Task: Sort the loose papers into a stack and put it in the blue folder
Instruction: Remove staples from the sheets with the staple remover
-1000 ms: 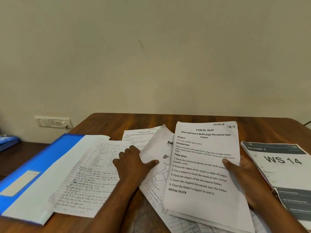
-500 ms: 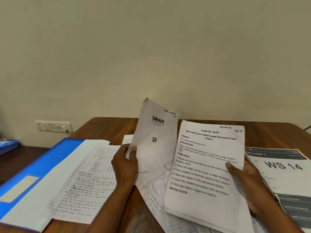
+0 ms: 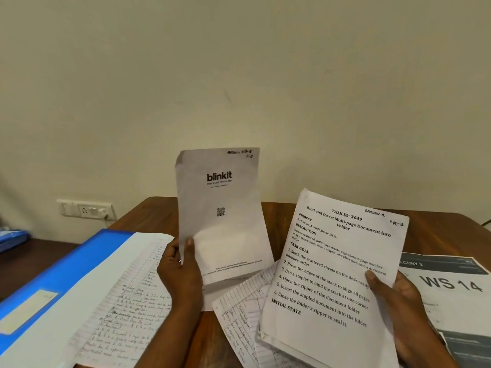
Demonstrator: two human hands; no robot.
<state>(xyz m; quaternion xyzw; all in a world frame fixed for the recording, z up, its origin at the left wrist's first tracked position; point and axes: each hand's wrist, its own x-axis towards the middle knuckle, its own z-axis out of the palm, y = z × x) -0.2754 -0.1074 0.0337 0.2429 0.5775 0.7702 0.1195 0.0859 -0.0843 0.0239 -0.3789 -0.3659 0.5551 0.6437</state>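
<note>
Gathering step in hand. 1 blinkit sheet (image 3: pixel 223 216) is pinched upright at its lower edge by the left hand (image 3: pixel 180 269). The growing stack (image 3: pixel 329 274) is gripped by the right hand (image 3: pixel 398 304). The blue folder (image 3: pixel 79 264) lies open at left under a handwritten page (image 3: pixel 127 309). Judged next: the sheet is to be laid squarely onto the stack.

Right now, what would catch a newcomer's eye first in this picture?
The blinkit sheet, held upright at centre by the left hand. Next, the printed stack titled Task ID 3649, gripped by the right hand. At far left lies the open blue folder.
</note>
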